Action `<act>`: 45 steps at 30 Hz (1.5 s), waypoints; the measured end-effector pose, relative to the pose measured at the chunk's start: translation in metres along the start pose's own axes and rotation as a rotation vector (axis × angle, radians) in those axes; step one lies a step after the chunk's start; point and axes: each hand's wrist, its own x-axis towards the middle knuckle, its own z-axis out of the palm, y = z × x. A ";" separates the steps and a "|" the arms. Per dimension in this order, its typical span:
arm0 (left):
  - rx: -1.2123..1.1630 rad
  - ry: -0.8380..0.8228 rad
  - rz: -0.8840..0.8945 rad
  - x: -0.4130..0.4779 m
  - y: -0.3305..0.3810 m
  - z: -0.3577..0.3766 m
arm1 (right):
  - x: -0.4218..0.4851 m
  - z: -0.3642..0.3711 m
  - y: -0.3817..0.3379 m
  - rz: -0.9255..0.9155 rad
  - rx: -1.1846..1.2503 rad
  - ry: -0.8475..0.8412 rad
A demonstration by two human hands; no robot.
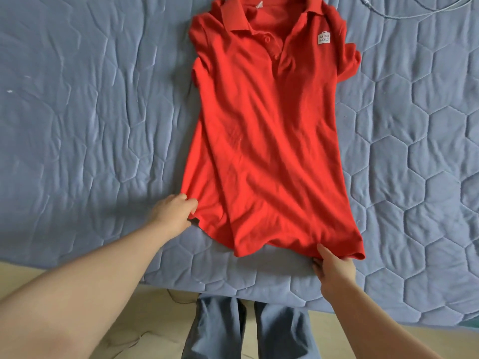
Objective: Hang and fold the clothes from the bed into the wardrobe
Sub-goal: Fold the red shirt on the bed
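A red polo shirt (264,136) lies face up on the blue quilted bed (77,125), collar away from me, hem toward me, with a small white logo on its chest. Its sleeves are bunched in at the sides and the body is wrinkled. My left hand (172,211) pinches the hem's left corner. My right hand (334,265) grips the hem near its right corner, thumb on top of the fabric. The wardrobe is out of sight.
A thin grey cable (414,9) curls on the bed at the far right. The bed's near edge (259,296) runs just below my hands. Beyond it are my trouser legs (248,330) and a pale floor (155,320).
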 end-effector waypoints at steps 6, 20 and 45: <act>-0.939 0.590 -0.512 -0.032 -0.026 0.010 | -0.021 0.011 0.006 -0.024 0.065 0.020; -0.085 0.268 -0.111 -0.040 -0.006 0.037 | -0.034 0.026 0.020 0.053 -0.035 -0.042; -1.035 0.776 -0.834 -0.056 -0.051 -0.009 | -0.048 -0.005 0.013 -0.129 0.030 0.057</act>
